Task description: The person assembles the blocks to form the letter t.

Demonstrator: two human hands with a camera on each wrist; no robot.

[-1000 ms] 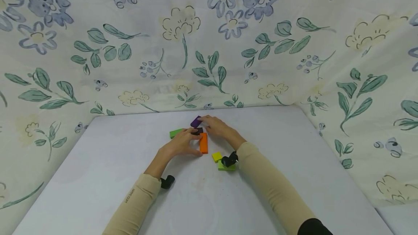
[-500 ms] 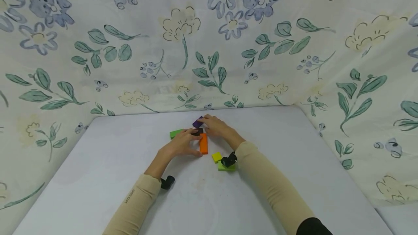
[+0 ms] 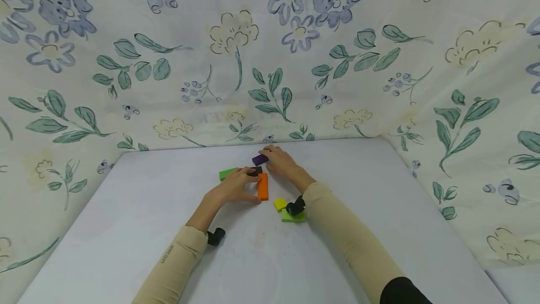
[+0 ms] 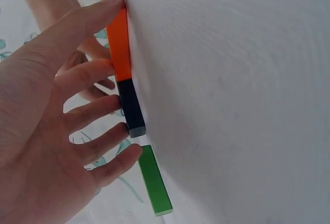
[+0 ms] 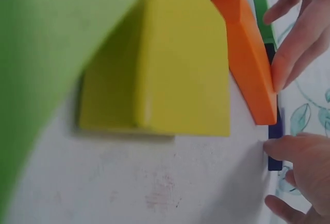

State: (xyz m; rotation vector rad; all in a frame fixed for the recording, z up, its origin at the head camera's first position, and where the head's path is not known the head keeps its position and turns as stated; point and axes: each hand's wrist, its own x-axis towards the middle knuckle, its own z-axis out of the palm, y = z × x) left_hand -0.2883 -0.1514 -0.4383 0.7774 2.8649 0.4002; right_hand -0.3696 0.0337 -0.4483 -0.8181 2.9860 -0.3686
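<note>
My left hand (image 3: 234, 186) spreads over a row of blocks. Its thumb lies on the near end of an orange block (image 4: 117, 38), and its fingertips touch the orange block, a black block (image 4: 130, 105) and a green block (image 4: 153, 180). Orange and black meet end to end; green sits just beyond, to the left in the head view. At the far side my right hand (image 3: 280, 161) pinches the right end of a purple block (image 3: 258, 160) between thumb and fingers. In the right wrist view its thumb presses the purple block's side; the other fingers are partly hidden.
A yellow block (image 3: 280, 204) and a light green block (image 3: 293, 217) lie close together on the white table (image 3: 253, 262), under the right wrist's black camera (image 3: 296, 206). Another black camera (image 3: 216, 237) sits at the left wrist. A flowered cloth (image 3: 287, 60) hangs behind.
The purple block has shifted slightly right and turned from slanted to nearly level, with the right hand moving along with it. The left hand and the other blocks stay put.
</note>
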